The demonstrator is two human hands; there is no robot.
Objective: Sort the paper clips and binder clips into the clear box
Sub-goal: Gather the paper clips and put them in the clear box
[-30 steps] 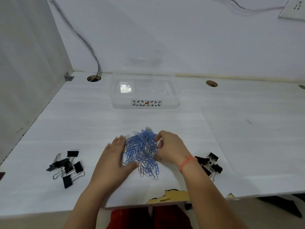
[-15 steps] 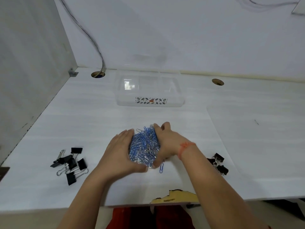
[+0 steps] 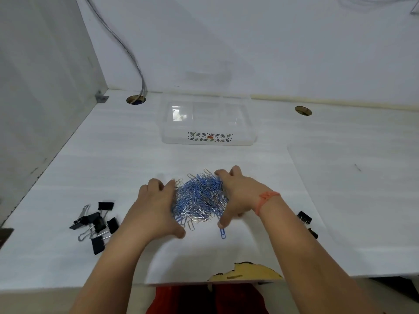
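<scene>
Left hand (image 3: 156, 209) and right hand (image 3: 238, 196) cupping paper clips (image 3: 199, 198), clear box (image 3: 207, 138) beyond

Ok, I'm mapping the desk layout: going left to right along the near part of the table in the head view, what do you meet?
Left pile of black binder clips → left hand → heap of paper clips → right hand → black binder clips at the right.

I see a white table (image 3: 113, 168) carrying a clear box (image 3: 207, 125), a paper clip pile (image 3: 200, 199), and 2 binder clip clusters, left (image 3: 95, 222) and right (image 3: 306, 220).
</scene>
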